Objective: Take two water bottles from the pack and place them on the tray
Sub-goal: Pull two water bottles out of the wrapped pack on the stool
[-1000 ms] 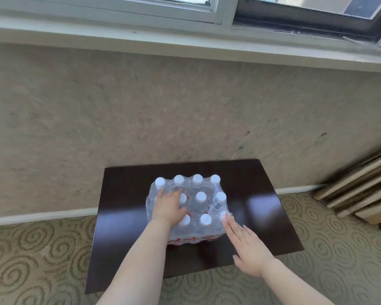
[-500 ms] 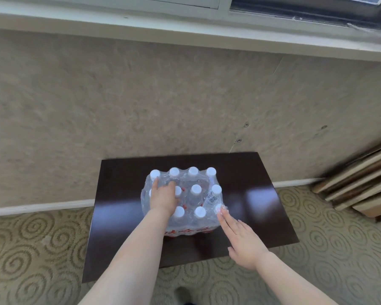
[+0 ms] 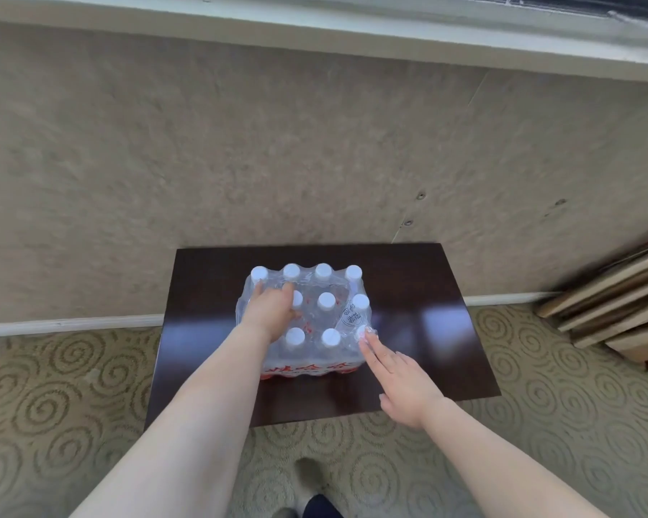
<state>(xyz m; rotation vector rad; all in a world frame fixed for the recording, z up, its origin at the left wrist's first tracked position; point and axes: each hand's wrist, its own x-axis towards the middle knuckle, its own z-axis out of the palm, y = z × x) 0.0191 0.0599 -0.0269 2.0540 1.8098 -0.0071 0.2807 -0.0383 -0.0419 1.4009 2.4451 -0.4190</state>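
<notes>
A shrink-wrapped pack of water bottles (image 3: 326, 323) with white caps and red print stands on a dark brown tray-like board (image 3: 419, 293) lying on the floor. My left hand (image 3: 272, 312) rests flat on the pack's left top, fingers spread over the caps and pressing on the wrap. My right hand (image 3: 397, 379) is stretched out with straight fingers, its fingertips touching the cap at the pack's near right corner (image 3: 363, 332). Neither hand grips a bottle.
A beige wall with a white baseboard (image 3: 72, 323) stands right behind the board. Wooden planks (image 3: 614, 304) lean at the right. Patterned carpet (image 3: 53, 405) surrounds the board. A foot in a sock (image 3: 307, 476) shows at the bottom.
The view has tilted down slightly, so the pack sits a little higher in frame. Both hands keep their places on the pack; the right fingertips stay at the near right cap.
</notes>
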